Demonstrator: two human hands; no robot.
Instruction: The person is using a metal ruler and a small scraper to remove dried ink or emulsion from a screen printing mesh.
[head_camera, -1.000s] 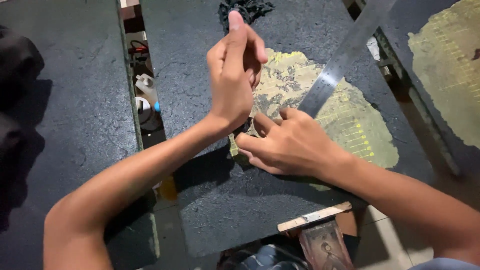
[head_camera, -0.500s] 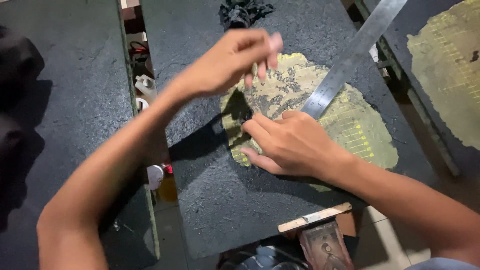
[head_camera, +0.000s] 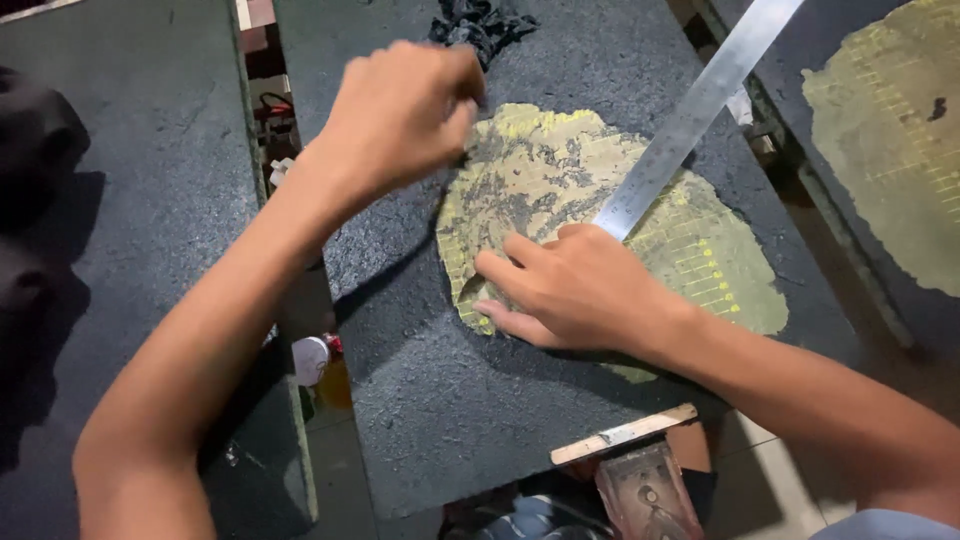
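A thin yellow-green sheet (head_camera: 560, 170) with dark smudges and an irregular edge lies on a dark rough slab (head_camera: 400, 400). My right hand (head_camera: 580, 290) rests flat on the sheet's lower left part, fingers spread and pointing left. A long steel ruler (head_camera: 700, 100) lies diagonally across the sheet, its lower end touching the back of that hand's fingers. My left hand (head_camera: 400, 115) hovers by the sheet's upper left edge with its fingers curled shut. Whether it pinches anything is hidden.
A second yellow-green sheet (head_camera: 890, 150) lies on another dark slab at the right. A crumpled black cloth (head_camera: 480, 25) sits at the far edge. Small bottles (head_camera: 312, 360) stand in the gap beside a left slab (head_camera: 130, 200). A wooden strip (head_camera: 625, 435) lies at the near edge.
My left hand has swung from upright above the right hand down and leftward to the sheet's upper left edge, closing its fingers. The right hand has stayed on the sheet.
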